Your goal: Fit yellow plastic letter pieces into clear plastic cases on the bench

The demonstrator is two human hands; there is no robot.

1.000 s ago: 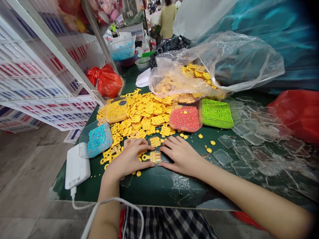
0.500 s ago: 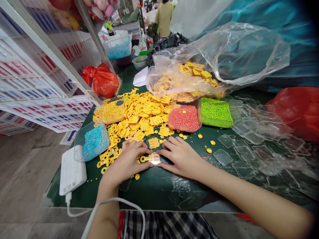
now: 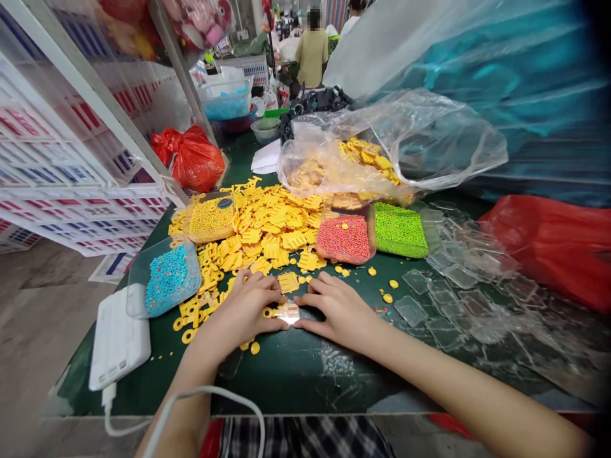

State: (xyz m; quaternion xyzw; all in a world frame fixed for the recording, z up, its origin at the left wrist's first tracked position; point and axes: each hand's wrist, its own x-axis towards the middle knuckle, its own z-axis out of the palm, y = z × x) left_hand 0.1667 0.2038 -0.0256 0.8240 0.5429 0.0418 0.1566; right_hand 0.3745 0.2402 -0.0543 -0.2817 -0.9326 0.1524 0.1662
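Observation:
Between my two hands, low over the table, is a small yellow plastic piece with a ring at its left end and a shiny clear cover [image 3: 288, 313]. Coloured rows show faintly under the glare. My left hand [image 3: 245, 308] pinches its left side between thumb and fingers. On the opposite side, my right hand [image 3: 337, 312] pinches its right edge the same way. Just behind the fingertips lies a flat yellow piece with slots [image 3: 288, 282]. A heap of similar yellow plastic pieces [image 3: 272, 222] spreads beyond my hands.
Open tubs hold blue beads [image 3: 172, 270], yellow beads [image 3: 210, 215], pink beads [image 3: 344, 236] and green beads [image 3: 400, 229]. Clear plastic covers [image 3: 411, 311] are scattered at right. A white power bank [image 3: 120, 337] with a cable lies left. Behind sits a clear bag [image 3: 443, 137] of yellow pieces.
The view has shifted slightly, so the table sits a little lower and further left. Both hands keep the same pinch on the small yellow piece.

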